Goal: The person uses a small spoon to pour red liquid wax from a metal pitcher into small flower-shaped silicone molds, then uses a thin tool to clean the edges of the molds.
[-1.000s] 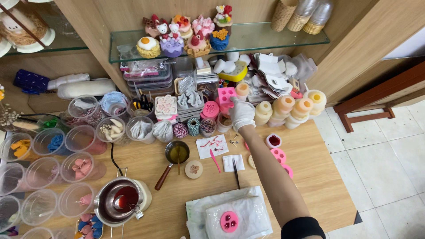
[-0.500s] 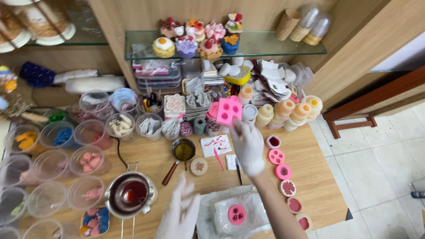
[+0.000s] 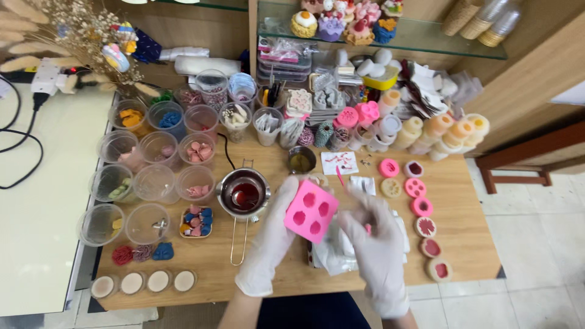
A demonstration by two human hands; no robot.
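Note:
Both of my hands wear white gloves and hold a pink silicone mould (image 3: 311, 210) with several round cavities above the wooden table (image 3: 469, 244). My left hand (image 3: 269, 240) grips its left edge. My right hand (image 3: 376, 247) holds its right side. Just left of the mould stands a metal melting pot (image 3: 244, 194) with dark red liquid and a long handle. Under my hands lies a clear plastic bag (image 3: 332, 256), mostly hidden.
Several clear plastic cups (image 3: 164, 149) with coloured pieces fill the table's left. Small round pink and cream moulds (image 3: 420, 207) lie in a row at the right. Spools, jars and cake-shaped pieces crowd the back and a glass shelf (image 3: 439, 36). A white desk (image 3: 36, 225) adjoins on the left.
My right hand brought the pink mould from the back pile down to the front, and my left hand came up and took hold of it too. The camera view shifted left.

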